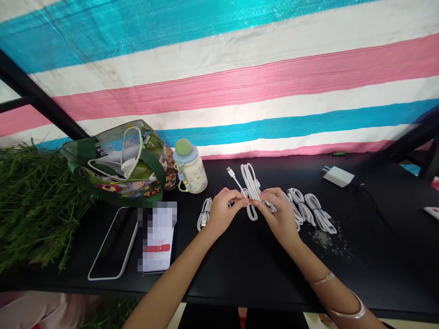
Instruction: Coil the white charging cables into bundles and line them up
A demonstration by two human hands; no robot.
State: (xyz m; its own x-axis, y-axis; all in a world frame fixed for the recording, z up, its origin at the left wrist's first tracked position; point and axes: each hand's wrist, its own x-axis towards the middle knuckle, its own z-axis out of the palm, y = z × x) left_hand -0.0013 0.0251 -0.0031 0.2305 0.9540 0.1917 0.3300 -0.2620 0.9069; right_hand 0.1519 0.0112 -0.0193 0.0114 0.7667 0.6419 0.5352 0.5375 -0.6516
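Observation:
Both hands pinch one coiled white USB cable (pixel 251 180) above the black table, a plug end sticking out to the upper left. My left hand (pixel 224 208) has its thumb and fingertips closed on the coil's left side. From the right, my right hand (pixel 279 217) grips the same coil, its thumb near the left thumb. A tied white cable bundle (pixel 205 214) lies just left of my left hand. Several more tied cable bundles (pixel 318 212) lie right of my right hand, some partly hidden behind it.
On the left stand a cream bottle (pixel 194 173) and a clear bag with green straps (pixel 157 169), near green plants (pixel 37 205). Two phones (pixel 115 244) lie in front of the bag. A white charger (pixel 339 176) lies back right; a striped tarp (pixel 240 91) hangs behind.

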